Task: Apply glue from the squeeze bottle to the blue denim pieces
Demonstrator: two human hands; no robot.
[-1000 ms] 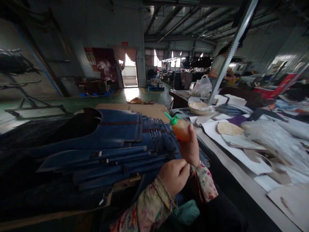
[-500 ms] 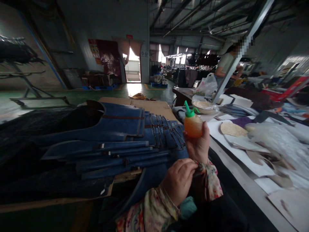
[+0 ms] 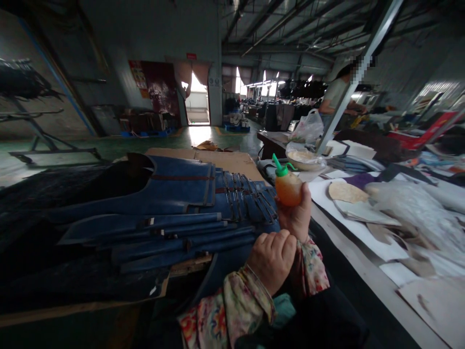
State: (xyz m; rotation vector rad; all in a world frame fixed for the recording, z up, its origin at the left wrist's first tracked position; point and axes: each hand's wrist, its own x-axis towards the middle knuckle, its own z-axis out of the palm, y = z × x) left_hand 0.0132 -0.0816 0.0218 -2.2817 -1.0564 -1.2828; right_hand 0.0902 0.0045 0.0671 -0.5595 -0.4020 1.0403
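My right hand [image 3: 296, 218] is raised and wrapped round a squeeze bottle [image 3: 288, 188] of orange liquid. The bottle has a green cap with a slanted nozzle and stands tilted a little to the left. My left hand [image 3: 273, 259] is closed in a fist at my right wrist, its fingertips hidden against the flowered sleeve cuff [image 3: 310, 269] of my right arm. Left of both hands lie stacked blue leather-like pieces [image 3: 181, 182] with dark edges. Several narrow blue strips [image 3: 152, 247] are spread in front of them. Metal-looking bars [image 3: 243, 196] lie across the blue stack near the bottle.
To the right, a table carries white sheets [image 3: 348, 223], a clear plastic bag [image 3: 417, 208] and a bowl [image 3: 303, 156]. A slanted metal post [image 3: 356, 82] rises behind it. Another person [image 3: 336, 94] stands beyond. Flat cardboard [image 3: 228, 162] lies under the blue pieces.
My left fingers, seen pinching the right sleeve cuff before, have curled into a fist with knuckles up at the wrist. The right hand still holds the bottle; the view has shifted slightly.
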